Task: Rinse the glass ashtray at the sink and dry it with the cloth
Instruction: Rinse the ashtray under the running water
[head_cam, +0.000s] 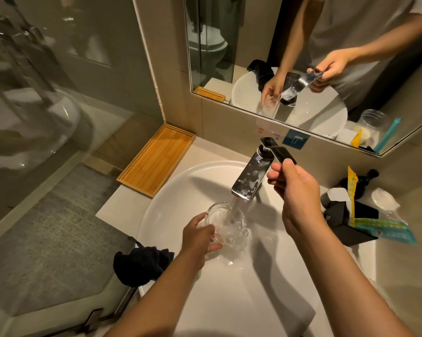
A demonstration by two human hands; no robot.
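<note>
The clear glass ashtray (225,221) is inside the white sink (205,173), under water running from the chrome tap (250,180). My left hand (200,235) grips the ashtray's near rim and tilts it into the stream. My right hand (295,190) pinches the tap's flat lever handle (281,153), which points toward me. A dark cloth (140,265) lies crumpled on the sink's left edge, just left of my left forearm.
A bamboo tray (157,159) lies on the counter at the back left. Black boxes (346,220), coloured sachets (385,229) and a plastic-wrapped item (384,200) crowd the counter at the right. A mirror (302,57) hangs behind the tap. A glass shower wall (34,93) stands at the left.
</note>
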